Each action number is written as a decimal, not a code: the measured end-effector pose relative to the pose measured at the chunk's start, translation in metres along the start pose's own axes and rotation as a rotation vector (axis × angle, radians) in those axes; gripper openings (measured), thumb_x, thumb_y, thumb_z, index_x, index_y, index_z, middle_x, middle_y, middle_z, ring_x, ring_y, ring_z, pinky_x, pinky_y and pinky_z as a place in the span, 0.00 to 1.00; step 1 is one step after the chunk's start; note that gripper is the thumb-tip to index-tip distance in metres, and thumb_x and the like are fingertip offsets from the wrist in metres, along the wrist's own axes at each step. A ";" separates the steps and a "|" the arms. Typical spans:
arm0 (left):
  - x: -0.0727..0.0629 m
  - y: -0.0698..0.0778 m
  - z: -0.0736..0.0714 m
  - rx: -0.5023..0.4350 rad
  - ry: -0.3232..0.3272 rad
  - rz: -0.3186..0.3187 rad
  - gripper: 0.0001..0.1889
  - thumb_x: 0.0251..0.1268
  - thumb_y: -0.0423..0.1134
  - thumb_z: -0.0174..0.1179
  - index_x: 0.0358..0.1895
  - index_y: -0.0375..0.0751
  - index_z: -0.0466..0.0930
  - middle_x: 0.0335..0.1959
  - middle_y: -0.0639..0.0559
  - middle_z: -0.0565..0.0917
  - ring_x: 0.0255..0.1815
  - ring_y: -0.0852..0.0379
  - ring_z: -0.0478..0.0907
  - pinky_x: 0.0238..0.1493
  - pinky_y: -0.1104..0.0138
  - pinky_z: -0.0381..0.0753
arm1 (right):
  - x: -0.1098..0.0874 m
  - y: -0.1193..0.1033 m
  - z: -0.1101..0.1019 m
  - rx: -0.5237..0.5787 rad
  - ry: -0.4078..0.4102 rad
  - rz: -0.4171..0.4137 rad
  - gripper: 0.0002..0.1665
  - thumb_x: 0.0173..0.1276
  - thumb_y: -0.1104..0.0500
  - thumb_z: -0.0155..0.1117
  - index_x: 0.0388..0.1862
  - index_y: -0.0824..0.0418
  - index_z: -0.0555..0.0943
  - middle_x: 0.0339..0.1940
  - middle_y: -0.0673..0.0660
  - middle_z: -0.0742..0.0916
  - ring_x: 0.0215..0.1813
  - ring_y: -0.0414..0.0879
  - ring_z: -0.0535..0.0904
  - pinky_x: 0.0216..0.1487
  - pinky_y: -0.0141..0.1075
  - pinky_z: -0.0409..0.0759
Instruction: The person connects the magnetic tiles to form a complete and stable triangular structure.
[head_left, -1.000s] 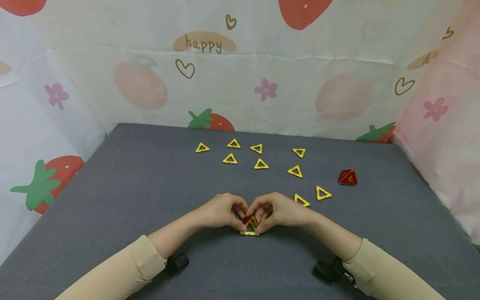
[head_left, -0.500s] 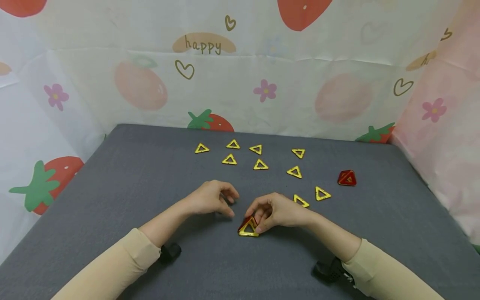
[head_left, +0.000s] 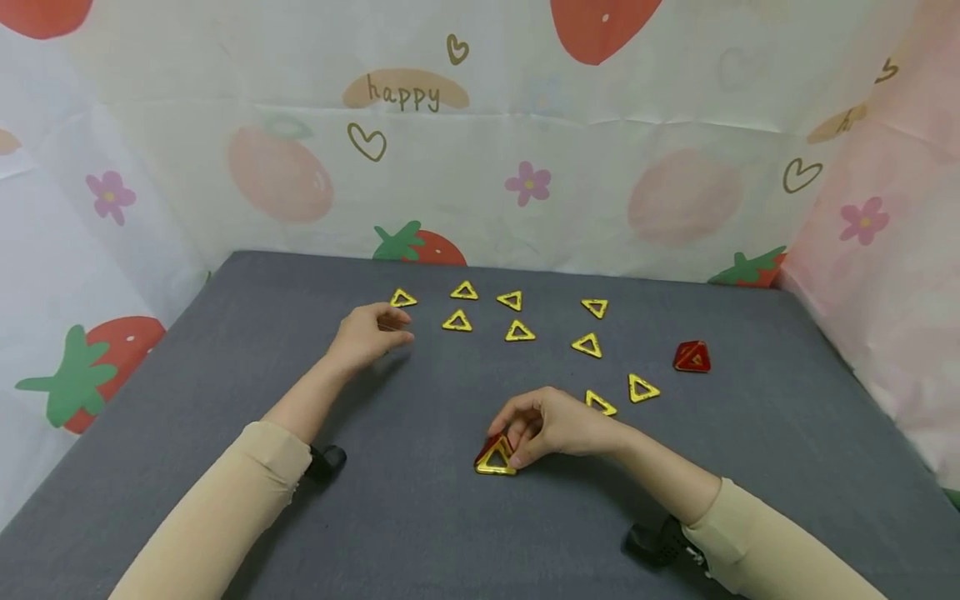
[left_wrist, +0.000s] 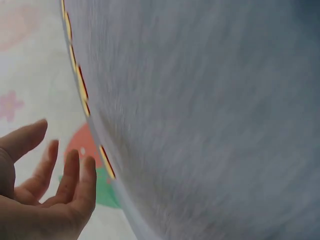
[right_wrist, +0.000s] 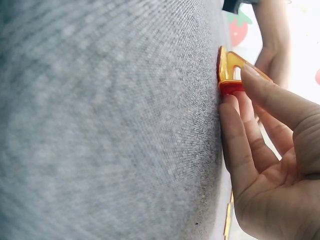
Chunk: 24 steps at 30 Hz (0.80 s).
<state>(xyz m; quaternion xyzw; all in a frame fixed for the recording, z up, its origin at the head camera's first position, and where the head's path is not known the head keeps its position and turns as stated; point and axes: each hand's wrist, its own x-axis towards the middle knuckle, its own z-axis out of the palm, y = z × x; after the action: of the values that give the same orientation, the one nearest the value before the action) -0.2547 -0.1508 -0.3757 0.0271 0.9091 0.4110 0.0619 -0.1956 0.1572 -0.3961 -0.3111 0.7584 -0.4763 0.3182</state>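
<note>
My right hand [head_left: 551,425] pinches a small pyramid of red and yellow triangular magnetic tiles [head_left: 495,458] standing on the grey tabletop. In the right wrist view the thumb presses the slanted yellow face of the pyramid [right_wrist: 234,62], with the other fingers beside its red edge. My left hand [head_left: 367,335] is over the table at the back left, fingers loosely bent and holding nothing. It is nearest to a flat yellow triangle tile [head_left: 402,298], just past its fingertips. The left wrist view shows the left hand [left_wrist: 60,185] with fingers spread, apart from the tiles.
Several yellow triangle tiles lie flat across the back of the grey table [head_left: 420,533], among them one tile [head_left: 457,321] in the middle and another [head_left: 643,388] to the right. A red pyramid [head_left: 692,357] stands at the right. A patterned curtain [head_left: 480,167] borders the table.
My left hand has let go of the pyramid and moved away to the back left, towards the far-left tile. The right hand has stayed in place, holding the pyramid.
</note>
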 end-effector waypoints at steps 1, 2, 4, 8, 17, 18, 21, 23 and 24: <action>0.004 0.000 -0.003 -0.002 0.021 -0.015 0.20 0.70 0.40 0.60 0.62 0.38 0.75 0.63 0.37 0.78 0.65 0.40 0.74 0.61 0.50 0.76 | 0.000 0.000 0.000 -0.001 0.001 0.003 0.23 0.57 0.64 0.75 0.53 0.61 0.83 0.35 0.60 0.87 0.33 0.41 0.84 0.37 0.33 0.83; 0.008 -0.001 -0.005 0.003 0.042 -0.022 0.21 0.70 0.40 0.59 0.63 0.38 0.75 0.64 0.36 0.78 0.66 0.39 0.73 0.63 0.49 0.75 | 0.000 0.000 0.000 0.000 0.003 0.007 0.23 0.57 0.64 0.75 0.53 0.61 0.83 0.35 0.59 0.87 0.33 0.41 0.84 0.37 0.33 0.83; 0.015 -0.001 -0.009 0.007 0.074 -0.034 0.22 0.71 0.41 0.59 0.65 0.37 0.73 0.65 0.35 0.76 0.68 0.38 0.71 0.65 0.46 0.73 | 0.000 0.000 0.000 -0.001 0.007 0.012 0.23 0.57 0.64 0.75 0.53 0.61 0.83 0.34 0.59 0.87 0.33 0.42 0.84 0.37 0.33 0.83; 0.032 -0.005 -0.015 0.025 0.119 -0.053 0.25 0.71 0.42 0.57 0.68 0.38 0.69 0.67 0.34 0.73 0.69 0.35 0.68 0.67 0.45 0.72 | 0.000 0.001 0.000 -0.007 0.011 0.019 0.23 0.56 0.64 0.76 0.52 0.60 0.83 0.34 0.58 0.87 0.33 0.42 0.84 0.37 0.34 0.83; 0.056 -0.020 -0.023 0.024 0.059 -0.107 0.30 0.76 0.43 0.51 0.77 0.43 0.57 0.70 0.31 0.68 0.65 0.33 0.70 0.63 0.45 0.74 | 0.001 0.001 0.001 -0.006 0.009 0.015 0.23 0.57 0.65 0.75 0.52 0.61 0.83 0.34 0.58 0.87 0.32 0.41 0.83 0.36 0.33 0.82; 0.058 -0.021 -0.022 0.033 0.051 -0.109 0.30 0.77 0.43 0.50 0.77 0.43 0.56 0.69 0.30 0.68 0.64 0.33 0.71 0.63 0.45 0.74 | 0.001 0.001 0.001 -0.007 0.009 0.015 0.23 0.56 0.65 0.75 0.52 0.61 0.83 0.34 0.58 0.87 0.32 0.41 0.83 0.36 0.33 0.82; 0.065 -0.025 -0.020 0.083 0.031 -0.094 0.30 0.77 0.43 0.49 0.78 0.42 0.55 0.68 0.30 0.69 0.64 0.33 0.71 0.64 0.45 0.73 | 0.002 0.000 0.001 -0.009 0.007 0.014 0.23 0.56 0.65 0.76 0.52 0.61 0.83 0.34 0.57 0.87 0.32 0.41 0.83 0.36 0.33 0.82; 0.070 -0.026 -0.018 0.132 0.022 -0.077 0.30 0.77 0.43 0.49 0.77 0.41 0.55 0.67 0.29 0.69 0.67 0.33 0.68 0.66 0.45 0.71 | 0.002 0.000 0.001 -0.014 0.007 0.017 0.23 0.56 0.64 0.76 0.52 0.61 0.83 0.33 0.57 0.87 0.32 0.41 0.83 0.36 0.33 0.82; 0.072 -0.026 -0.017 0.160 0.019 -0.071 0.30 0.77 0.43 0.49 0.77 0.41 0.55 0.68 0.29 0.68 0.69 0.33 0.66 0.67 0.45 0.70 | 0.002 -0.001 0.001 -0.016 0.008 0.018 0.22 0.56 0.64 0.76 0.52 0.60 0.84 0.33 0.57 0.87 0.32 0.41 0.83 0.36 0.32 0.82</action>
<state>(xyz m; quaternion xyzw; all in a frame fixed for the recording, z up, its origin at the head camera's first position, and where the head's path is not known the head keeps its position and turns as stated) -0.3285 -0.1735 -0.3907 -0.0041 0.9401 0.3347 0.0652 -0.1962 0.1552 -0.3959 -0.3048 0.7663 -0.4684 0.3171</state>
